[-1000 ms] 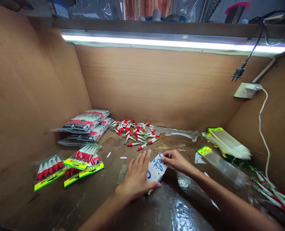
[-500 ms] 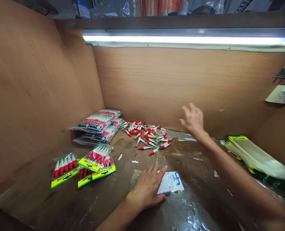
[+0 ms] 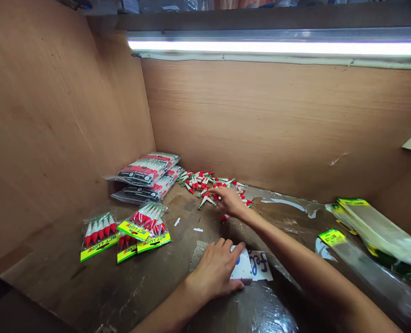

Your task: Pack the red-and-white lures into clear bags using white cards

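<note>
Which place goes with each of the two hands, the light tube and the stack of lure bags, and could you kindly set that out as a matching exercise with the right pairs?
Things
1. left hand
2. right hand
3. light tube
4. stack of lure bags

Places
A. beneath the shelf, along the top of the back wall
B. among the loose lures
C. at the left, behind the yellow-labelled packets
D. on the white card

Right pairs: 1-D; 2-B; 3-A; 4-C
</note>
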Available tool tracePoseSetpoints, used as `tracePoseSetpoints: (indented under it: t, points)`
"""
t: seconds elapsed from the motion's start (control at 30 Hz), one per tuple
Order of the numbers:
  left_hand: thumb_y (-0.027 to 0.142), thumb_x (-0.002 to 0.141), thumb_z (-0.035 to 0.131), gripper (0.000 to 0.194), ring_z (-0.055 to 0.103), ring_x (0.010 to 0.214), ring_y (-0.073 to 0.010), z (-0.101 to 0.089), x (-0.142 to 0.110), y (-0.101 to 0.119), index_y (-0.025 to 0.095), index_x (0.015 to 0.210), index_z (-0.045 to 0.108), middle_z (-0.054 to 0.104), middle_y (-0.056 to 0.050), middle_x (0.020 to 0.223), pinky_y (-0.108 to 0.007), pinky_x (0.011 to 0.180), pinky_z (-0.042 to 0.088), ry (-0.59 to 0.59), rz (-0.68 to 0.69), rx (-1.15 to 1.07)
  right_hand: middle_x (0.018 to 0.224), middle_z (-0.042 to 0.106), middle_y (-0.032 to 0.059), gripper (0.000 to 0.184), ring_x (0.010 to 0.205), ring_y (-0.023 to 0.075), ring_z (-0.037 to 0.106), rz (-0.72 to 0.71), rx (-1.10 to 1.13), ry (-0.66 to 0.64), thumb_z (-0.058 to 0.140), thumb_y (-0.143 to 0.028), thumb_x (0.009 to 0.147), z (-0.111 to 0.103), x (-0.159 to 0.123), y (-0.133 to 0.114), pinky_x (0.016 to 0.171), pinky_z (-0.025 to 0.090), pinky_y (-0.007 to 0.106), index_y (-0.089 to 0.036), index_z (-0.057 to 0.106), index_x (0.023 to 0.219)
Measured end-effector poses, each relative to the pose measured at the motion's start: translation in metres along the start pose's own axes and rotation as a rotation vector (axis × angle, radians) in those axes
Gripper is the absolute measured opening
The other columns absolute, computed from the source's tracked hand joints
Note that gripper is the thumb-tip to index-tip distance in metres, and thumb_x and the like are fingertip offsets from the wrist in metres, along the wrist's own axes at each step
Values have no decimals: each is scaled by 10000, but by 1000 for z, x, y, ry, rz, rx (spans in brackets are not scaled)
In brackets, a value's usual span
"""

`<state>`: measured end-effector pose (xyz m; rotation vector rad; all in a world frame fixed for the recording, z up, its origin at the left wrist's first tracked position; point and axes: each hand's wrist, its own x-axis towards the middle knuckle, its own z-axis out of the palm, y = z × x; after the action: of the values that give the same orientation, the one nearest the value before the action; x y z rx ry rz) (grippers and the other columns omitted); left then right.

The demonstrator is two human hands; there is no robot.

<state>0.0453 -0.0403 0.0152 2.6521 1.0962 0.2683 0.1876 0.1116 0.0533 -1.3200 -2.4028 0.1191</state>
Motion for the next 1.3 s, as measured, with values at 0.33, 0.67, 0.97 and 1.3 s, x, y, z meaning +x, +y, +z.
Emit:
tracePoseSetpoints:
  t: [0.33, 0.67, 0.97, 1.3]
  points:
    - [572, 730, 740, 899, 514, 1181, -357, -1, 2, 2, 341, 1495, 327, 553, -107, 1311, -486, 960, 438, -57, 64, -62, 889, 756, 71, 316, 774, 153, 687, 516, 1400, 320, 858, -339, 688, -26, -163, 52, 736, 505, 256, -180, 756, 941]
    - [540, 782, 683, 832, 525, 1186, -318, -5, 13, -2, 345, 1504, 316, 546, -85, 1320, -439, 970, 442, -75, 16, -27, 731, 722, 50, 385, 573, 105, 603, 698, 1396, 361, 803, -489, 717, -5, -224, 46, 535, 437, 199, -125, 751, 832]
    - [532, 792, 691, 847, 510, 1236, -303, -4, 17, -8, 342, 1515, 292, 520, -83, 1400, -433, 1034, 401, -21, 35, -85, 676, 696, 32, 444, 489, 94, 553, 719, 1279, 320, 739, -567, 750, -11, -230, 52, 463, 390, 193, -124, 707, 766]
    - [476, 824, 702, 518, 493, 1297, -315, 5, 23, 7, 255, 1288, 635, 596, -106, 1355, -485, 1102, 370, 236, -57, -668, 767, 724, 37, 335, 562, 60, 619, 907, 1703, 564, 802, -451, 762, -22, -228, -21, 518, 509, 120, -149, 749, 897]
